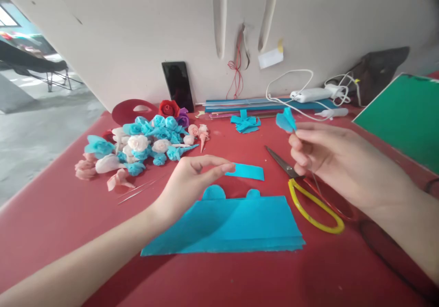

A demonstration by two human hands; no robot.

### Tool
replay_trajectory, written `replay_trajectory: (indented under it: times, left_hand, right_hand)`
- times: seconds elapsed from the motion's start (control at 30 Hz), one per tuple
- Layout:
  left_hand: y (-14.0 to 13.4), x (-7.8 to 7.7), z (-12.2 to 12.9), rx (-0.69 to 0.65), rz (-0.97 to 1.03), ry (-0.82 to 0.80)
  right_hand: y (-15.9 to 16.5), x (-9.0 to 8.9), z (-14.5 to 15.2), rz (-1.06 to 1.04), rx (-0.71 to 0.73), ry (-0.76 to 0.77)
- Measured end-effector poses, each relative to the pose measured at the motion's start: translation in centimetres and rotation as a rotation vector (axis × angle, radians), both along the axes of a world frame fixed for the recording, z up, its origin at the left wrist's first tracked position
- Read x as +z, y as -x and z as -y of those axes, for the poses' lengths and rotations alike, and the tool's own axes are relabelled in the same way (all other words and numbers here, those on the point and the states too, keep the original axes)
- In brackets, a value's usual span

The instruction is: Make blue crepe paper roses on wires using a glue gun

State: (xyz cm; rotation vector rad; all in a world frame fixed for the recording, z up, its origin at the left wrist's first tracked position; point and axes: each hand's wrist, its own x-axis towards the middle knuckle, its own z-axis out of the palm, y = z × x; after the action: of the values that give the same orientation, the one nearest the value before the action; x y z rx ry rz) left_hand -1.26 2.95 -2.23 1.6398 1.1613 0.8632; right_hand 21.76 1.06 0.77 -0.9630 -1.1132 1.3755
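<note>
My right hand [325, 161] pinches a small blue paper flower [286, 119] by its base, with a thin wire trailing below the fingers. My left hand [195, 179] has its thumb and forefinger pressed together; whatever lies between the tips is hidden. Just behind those tips is a blue paper strip [248, 172], and I cannot tell whether they touch it. Under the left wrist lies a stack of blue crepe paper [236, 224]. Two rounded blue paper pieces, a larger petal [214, 192] and a smaller petal [253, 193], rest at its far edge.
Scissors [308, 202] with yellow and red handles lie below my right hand. Finished paper flowers [144, 142] are heaped at left, near thin wires [137, 192]. A phone [178, 85] leans on the wall. Blue scraps [246, 122], a white power strip [310, 95] and a green board [404, 115] are farther back.
</note>
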Motion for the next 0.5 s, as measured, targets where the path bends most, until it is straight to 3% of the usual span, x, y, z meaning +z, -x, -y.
replay_trajectory:
  times: [0.17, 0.33, 0.5]
  left_hand:
    - [-0.7, 0.2, -3.8, 0.023, -0.124, -0.122]
    - [-2.7, 0.3, -7.5, -0.038, -0.327, -0.224]
    - [-4.2, -0.4, -9.1, -0.038, -0.469, -0.297]
  right_hand:
    - [-0.1, -0.2, -0.2, -0.042, 0.028, 0.014]
    - [-0.2, -0.2, -0.4, -0.070, 0.008, 0.023]
    - [-0.3, 0.0, -0.4, -0.082, -0.009, 0.038]
